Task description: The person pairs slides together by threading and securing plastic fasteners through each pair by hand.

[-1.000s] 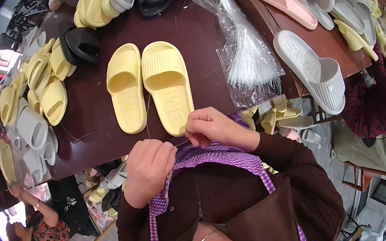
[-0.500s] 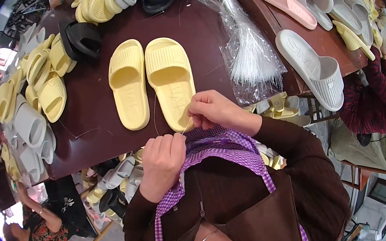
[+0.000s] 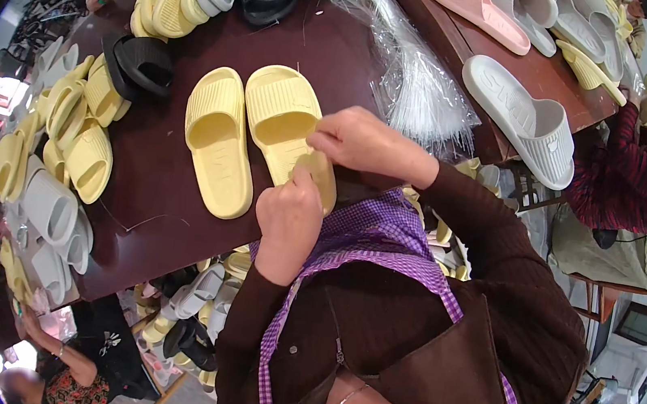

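Two yellow slide slippers lie side by side on the dark red table, toes away from me: a left slipper (image 3: 218,164) and a right slipper (image 3: 282,111). My left hand (image 3: 289,218) is closed in a pinch over the heel end of the right slipper. My right hand (image 3: 372,145), also pinching, is beside that slipper's strap. A thin strand shows faintly at the strap; its run between my fingers is hard to make out now. My hands cover part of the slipper's footbed.
A plastic bag (image 3: 428,93) with a bundle of thin clear strands lies behind my right hand. A grey slipper (image 3: 522,118) rests to its right. Yellow, grey and black slippers (image 3: 88,159) line the left side. A co-worker (image 3: 638,174) sits at the right.
Both hands have moved up and away from me, from the right slipper's heel edge to over its footbed, still pinched. The slippers have barely shifted.
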`<state>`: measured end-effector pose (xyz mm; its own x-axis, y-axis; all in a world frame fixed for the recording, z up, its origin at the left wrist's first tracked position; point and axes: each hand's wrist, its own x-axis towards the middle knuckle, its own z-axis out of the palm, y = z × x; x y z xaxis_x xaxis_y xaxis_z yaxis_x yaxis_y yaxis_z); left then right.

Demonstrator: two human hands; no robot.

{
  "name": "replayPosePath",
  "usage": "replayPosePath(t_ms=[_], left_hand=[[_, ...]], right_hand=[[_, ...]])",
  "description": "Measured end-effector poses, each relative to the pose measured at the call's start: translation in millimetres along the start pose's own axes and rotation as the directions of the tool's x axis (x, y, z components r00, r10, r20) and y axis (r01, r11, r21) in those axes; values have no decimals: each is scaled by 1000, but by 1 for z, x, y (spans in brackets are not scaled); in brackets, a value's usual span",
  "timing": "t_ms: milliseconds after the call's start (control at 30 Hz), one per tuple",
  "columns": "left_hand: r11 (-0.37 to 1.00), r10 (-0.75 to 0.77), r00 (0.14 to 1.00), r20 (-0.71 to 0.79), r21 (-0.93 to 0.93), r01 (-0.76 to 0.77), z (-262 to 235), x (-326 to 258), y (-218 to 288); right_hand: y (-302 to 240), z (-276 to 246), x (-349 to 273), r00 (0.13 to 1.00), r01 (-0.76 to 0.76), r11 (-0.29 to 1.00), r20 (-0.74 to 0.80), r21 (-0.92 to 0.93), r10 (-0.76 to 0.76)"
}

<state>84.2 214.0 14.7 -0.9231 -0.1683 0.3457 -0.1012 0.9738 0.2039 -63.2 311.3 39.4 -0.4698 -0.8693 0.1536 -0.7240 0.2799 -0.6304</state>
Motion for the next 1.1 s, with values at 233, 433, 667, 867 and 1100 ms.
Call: replayPosePath(t_ms=[233, 433, 667, 867, 1100], left_hand=[[1000, -21, 1000, 6, -14, 22, 10, 10, -1], [998, -18, 1000, 3, 57, 18, 11, 12, 2], [996, -7, 1000, -11, -87, 7, -14, -1, 3], [996, 39, 999, -3, -79, -39, -56, -20, 1], [993, 0, 999, -33, 121, 5, -90, -26, -2]], right_hand=[[40, -14, 61, 954, -117, 992, -281, -42, 101], [73, 22, 103, 942, -270, 958, -234, -95, 242], [65, 31, 102, 906, -59, 998, -417, 28, 65], [47, 35, 89, 911, 80, 994, -410, 71, -44], [46, 41, 78, 926, 51, 994, -368, -100, -85]])
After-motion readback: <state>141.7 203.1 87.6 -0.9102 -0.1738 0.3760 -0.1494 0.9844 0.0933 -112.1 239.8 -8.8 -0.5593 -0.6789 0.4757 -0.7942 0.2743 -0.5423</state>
